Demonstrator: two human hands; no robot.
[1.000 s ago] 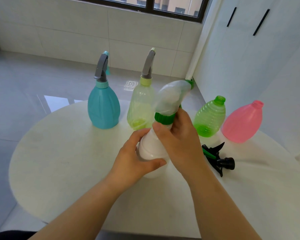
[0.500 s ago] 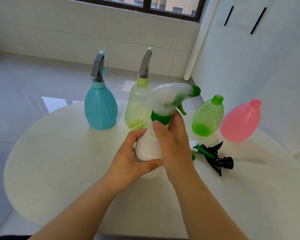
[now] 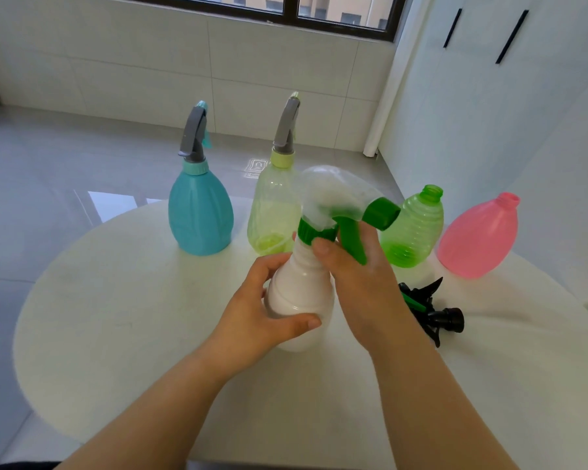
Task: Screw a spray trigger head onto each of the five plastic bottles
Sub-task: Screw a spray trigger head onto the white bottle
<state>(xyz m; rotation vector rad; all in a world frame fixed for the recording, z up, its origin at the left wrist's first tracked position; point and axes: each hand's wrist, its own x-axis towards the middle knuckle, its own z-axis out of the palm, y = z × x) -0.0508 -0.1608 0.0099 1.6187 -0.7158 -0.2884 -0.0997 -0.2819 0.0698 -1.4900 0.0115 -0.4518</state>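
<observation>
Fingers (image 3: 269,264) of my left hand (image 3: 252,320) curl round the white bottle (image 3: 299,296), upright at the table's (image 3: 116,300) middle; my right hand (image 3: 357,276) pinches the green collar (image 3: 308,228) of its trigger head (image 3: 326,191).

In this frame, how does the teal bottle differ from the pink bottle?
The teal bottle carries a grey spray head screwed on its neck; the pink bottle has a bare, open neck. The teal bottle stands at the left end of the row, the pink bottle at the right end. Both rest on the white table, untouched.
</observation>
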